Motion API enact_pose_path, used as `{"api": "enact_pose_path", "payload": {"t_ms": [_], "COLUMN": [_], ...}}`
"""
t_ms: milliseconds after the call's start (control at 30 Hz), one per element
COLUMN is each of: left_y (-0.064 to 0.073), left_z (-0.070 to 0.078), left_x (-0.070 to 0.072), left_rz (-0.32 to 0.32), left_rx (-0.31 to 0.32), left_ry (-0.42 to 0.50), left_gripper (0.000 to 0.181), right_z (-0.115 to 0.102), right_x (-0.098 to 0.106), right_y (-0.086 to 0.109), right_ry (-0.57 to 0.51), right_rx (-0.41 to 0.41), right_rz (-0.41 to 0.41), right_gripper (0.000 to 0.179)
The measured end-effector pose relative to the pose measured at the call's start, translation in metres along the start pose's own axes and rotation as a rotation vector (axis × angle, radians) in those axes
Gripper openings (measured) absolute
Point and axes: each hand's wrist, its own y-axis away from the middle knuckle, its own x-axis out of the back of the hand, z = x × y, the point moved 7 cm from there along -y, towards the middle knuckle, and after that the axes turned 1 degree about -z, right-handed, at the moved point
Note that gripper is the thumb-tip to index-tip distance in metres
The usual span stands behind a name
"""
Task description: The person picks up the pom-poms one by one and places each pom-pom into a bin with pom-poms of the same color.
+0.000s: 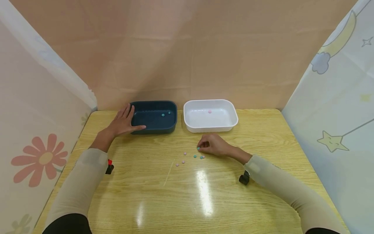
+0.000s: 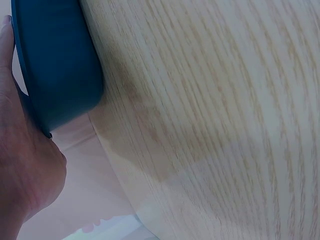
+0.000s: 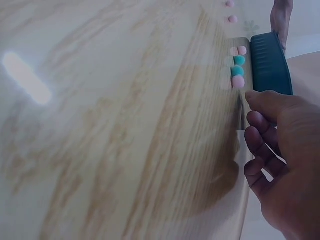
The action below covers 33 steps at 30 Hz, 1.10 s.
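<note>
My left hand point(image 1: 123, 122) rests on the left end of a dark blue tray point(image 1: 153, 131), fingers extended along the rim and thumb over the front edge. Inside that tray lie two small teal balls point(image 1: 163, 115). Between thumb and fingertips, my right hand point(image 1: 215, 145) pinches a small teal ball point(image 1: 198, 148) just above the table; in the right wrist view the fingers hide it. Close by on the table are two loose teal balls point(image 1: 195, 156) and several pink balls point(image 1: 183, 162). A white tray point(image 1: 210, 129) beside the blue one contains a pink ball point(image 1: 209, 111).
Both trays stand side by side at the back of the wooden table point(image 1: 146, 188), near a plain brown backdrop point(image 1: 190, 52). Printed panels enclose the left point(image 1: 26, 113) and right point(image 1: 339, 107) sides. A thin pale line point(image 1: 169, 172) marks the tabletop left of the balls.
</note>
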Motion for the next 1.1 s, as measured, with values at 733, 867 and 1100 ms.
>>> {"api": "enact_pose_path", "payload": {"t_ms": [733,867,1100], "left_y": [0.000,-0.001,0.002], "left_z": [-0.001,-0.001,0.001], "left_x": [-0.001,-0.001,0.000], "left_rz": [0.005,0.007,0.009], "left_rx": [0.000,-0.004,-0.007], "left_ry": [-0.007,-0.015,-0.013], "left_gripper": [0.120,0.120,0.120], "right_z": [-0.043,-0.051,-0.067], "right_x": [0.037,0.044,0.057], "right_y": [-0.037,-0.047,-0.068], "right_ry": [0.037,0.043,0.059], "right_rx": [0.143,0.162,0.199], "right_rz": [0.107,0.128,0.165], "right_gripper": [0.007,0.007,0.006]}}
